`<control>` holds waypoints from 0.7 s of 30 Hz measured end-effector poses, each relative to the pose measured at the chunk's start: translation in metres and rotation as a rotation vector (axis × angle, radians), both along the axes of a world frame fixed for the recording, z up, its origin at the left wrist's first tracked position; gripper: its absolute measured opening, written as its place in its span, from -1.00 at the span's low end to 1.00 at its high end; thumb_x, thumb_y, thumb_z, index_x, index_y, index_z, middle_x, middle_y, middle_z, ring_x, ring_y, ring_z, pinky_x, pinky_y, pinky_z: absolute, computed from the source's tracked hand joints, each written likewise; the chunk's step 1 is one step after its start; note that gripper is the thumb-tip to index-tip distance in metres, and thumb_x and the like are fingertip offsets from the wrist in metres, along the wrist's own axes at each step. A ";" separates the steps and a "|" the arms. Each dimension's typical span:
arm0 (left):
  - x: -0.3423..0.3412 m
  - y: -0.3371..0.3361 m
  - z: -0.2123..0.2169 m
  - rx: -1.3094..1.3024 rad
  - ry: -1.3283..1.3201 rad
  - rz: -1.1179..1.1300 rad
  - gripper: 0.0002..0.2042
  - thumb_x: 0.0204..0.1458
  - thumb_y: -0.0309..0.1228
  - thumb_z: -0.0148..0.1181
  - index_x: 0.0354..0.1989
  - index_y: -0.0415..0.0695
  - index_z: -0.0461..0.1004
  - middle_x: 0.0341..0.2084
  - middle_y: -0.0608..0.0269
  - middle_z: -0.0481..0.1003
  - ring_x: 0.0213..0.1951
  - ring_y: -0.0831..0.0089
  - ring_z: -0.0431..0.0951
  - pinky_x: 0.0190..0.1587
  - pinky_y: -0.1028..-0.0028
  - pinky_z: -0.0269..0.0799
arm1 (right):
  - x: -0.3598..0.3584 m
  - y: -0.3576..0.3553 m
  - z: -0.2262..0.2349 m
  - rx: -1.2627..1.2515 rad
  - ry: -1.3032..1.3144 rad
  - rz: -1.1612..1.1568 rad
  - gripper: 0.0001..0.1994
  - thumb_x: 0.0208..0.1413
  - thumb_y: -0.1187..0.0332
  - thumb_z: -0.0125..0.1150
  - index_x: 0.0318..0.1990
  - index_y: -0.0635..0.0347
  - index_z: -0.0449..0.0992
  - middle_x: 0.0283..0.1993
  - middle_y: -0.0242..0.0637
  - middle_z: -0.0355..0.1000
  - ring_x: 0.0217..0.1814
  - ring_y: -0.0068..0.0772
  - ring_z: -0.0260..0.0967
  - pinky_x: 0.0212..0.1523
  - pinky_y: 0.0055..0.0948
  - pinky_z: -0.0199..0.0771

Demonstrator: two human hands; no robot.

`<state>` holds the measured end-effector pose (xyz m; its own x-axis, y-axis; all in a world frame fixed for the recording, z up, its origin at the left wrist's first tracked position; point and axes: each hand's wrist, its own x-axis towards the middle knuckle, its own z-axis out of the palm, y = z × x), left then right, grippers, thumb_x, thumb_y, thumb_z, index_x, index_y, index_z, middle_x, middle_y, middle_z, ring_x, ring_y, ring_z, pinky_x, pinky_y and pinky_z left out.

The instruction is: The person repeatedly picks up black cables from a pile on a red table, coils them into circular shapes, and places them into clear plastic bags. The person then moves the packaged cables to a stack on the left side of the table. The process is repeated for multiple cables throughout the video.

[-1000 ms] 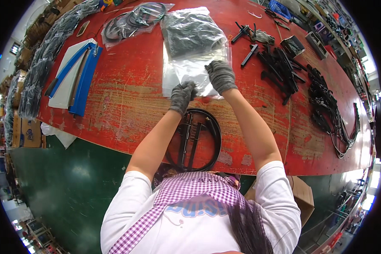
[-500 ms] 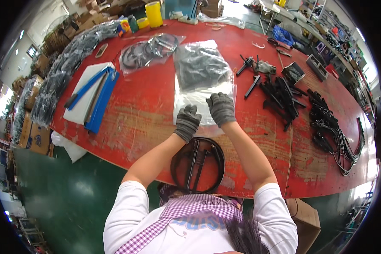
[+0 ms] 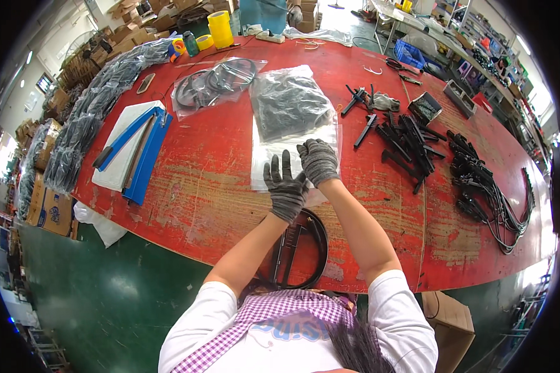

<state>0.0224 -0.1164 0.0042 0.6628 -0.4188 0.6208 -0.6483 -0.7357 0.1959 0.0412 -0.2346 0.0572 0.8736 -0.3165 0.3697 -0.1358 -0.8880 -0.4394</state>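
Plastic bags (image 3: 263, 145) — under right hand (image 3: 318, 161); left hand (image 3: 286, 191) spread above.

The clear bag (image 3: 264, 148) is partly hidden by the right hand (image 3: 319, 163). The black hoop (image 3: 323, 246) is partly covered by the left arm (image 3: 244, 253). By the top edge, another person (image 3: 295, 13) is cut off.

On surface (image 3: 211, 199): plastic bags (image 3: 267, 149) under left grip (image 3: 286, 186), right grip (image 3: 318, 163); filled bag (image 3: 292, 102) beyond; coil (image 3: 323, 245) nearer body; cutter (image 3: 147, 161) left of left grip; parts pile (image 3: 410, 146), then cable bundle (image 3: 468, 165), right of right grip.
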 end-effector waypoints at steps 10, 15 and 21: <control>0.032 0.027 0.012 0.106 0.058 -0.043 -0.80 -0.22 -0.31 0.16 -0.36 0.03 0.49 -0.41 0.29 0.45 -0.23 0.27 0.42 -0.15 0.24 0.25 | -0.001 -0.009 -0.009 0.012 -0.011 -0.044 -0.75 0.02 0.17 0.02 -0.45 0.18 0.46 -0.41 -0.07 0.40 -0.29 -0.01 0.33 -0.23 -0.11 0.30; 0.023 0.020 0.013 -0.008 0.013 -0.010 -0.80 -0.17 -0.20 0.18 -0.39 0.01 0.47 -0.41 0.28 0.44 -0.23 0.27 0.41 -0.15 0.23 0.24 | -0.001 -0.001 0.000 0.012 -0.018 -0.045 -0.75 0.00 0.17 0.04 -0.43 0.17 0.46 -0.40 -0.07 0.40 -0.28 -0.01 0.32 -0.22 -0.12 0.30; 0.039 0.026 -0.003 -0.016 -0.018 0.027 -0.92 -0.23 -0.42 0.19 -0.52 -0.03 0.43 -0.51 0.23 0.43 -0.39 0.22 0.44 -0.36 0.26 0.33 | -0.007 -0.015 -0.002 0.001 -0.003 -0.066 -0.73 0.04 0.15 -0.02 -0.42 0.17 0.45 -0.38 -0.05 0.41 -0.27 0.03 0.34 -0.22 -0.11 0.31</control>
<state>0.0612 -0.0902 0.0010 0.6622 -0.3912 0.6391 -0.6321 -0.7496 0.1962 0.0344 -0.2496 0.0547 0.8498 -0.3738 0.3717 -0.1931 -0.8768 -0.4404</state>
